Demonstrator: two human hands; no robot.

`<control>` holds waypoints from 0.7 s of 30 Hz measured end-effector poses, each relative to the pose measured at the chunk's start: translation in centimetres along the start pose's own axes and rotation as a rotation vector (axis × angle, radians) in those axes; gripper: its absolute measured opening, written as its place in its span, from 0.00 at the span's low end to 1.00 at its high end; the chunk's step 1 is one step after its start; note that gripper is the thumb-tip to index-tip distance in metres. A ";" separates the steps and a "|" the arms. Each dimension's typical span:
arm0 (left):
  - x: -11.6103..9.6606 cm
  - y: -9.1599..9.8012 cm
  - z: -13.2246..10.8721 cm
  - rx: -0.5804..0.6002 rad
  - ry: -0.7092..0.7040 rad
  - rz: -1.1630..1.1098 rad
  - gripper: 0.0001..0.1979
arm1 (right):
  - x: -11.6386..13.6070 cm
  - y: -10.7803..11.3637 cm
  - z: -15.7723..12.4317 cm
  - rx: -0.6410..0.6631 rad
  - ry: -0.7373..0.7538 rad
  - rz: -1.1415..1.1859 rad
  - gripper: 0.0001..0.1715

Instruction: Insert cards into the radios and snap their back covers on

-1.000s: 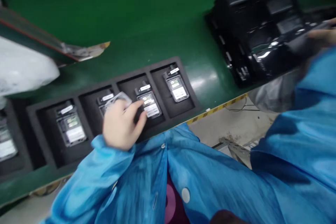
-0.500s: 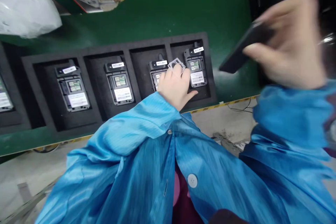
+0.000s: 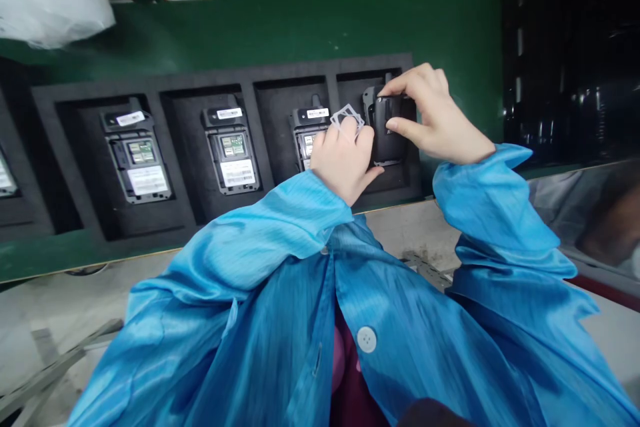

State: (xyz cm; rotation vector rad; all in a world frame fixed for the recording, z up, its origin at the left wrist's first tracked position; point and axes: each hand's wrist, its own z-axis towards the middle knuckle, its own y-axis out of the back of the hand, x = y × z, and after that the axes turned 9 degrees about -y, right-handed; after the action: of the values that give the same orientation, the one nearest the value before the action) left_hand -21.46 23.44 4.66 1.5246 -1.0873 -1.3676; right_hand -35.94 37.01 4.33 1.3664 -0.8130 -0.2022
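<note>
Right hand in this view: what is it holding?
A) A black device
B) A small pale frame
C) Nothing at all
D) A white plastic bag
A. The right hand grips the black device between its thumb and fingers, over the end slot of the foam tray, while the small frame is at the left hand.

2 hands are showing: the left hand [image 3: 343, 160] is holding 1 gasket [image 3: 347, 118], and the right hand [image 3: 425, 113] is gripping 1 device [image 3: 386, 128]. 1 foam tray [image 3: 215, 77] is showing 5 compartments [image 3: 273, 127], the leftmost cut off by the frame edge. 4 other devices [image 3: 233, 153] are lying there, and 1 button [image 3: 367, 339] is showing on 1 coat [image 3: 250, 320].
</note>
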 end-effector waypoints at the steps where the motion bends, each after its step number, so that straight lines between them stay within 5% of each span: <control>1: 0.0 0.0 0.0 0.001 -0.001 0.002 0.23 | -0.1 -0.4 -0.1 -0.036 0.003 -0.027 0.24; 11: 0.4 -0.4 -0.1 -0.010 -0.032 0.002 0.23 | 1.0 -3.2 -1.9 -0.223 -0.097 -0.223 0.27; 21: 0.6 -1.0 -0.3 -0.048 -0.062 0.000 0.23 | 1.4 -4.0 -2.4 -0.279 -0.023 -0.297 0.27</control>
State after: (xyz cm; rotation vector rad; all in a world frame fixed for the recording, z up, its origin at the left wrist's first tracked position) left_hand -21.04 23.17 3.55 1.4558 -1.0847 -1.4392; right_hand -32.11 37.15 1.24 1.2153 -0.5725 -0.5445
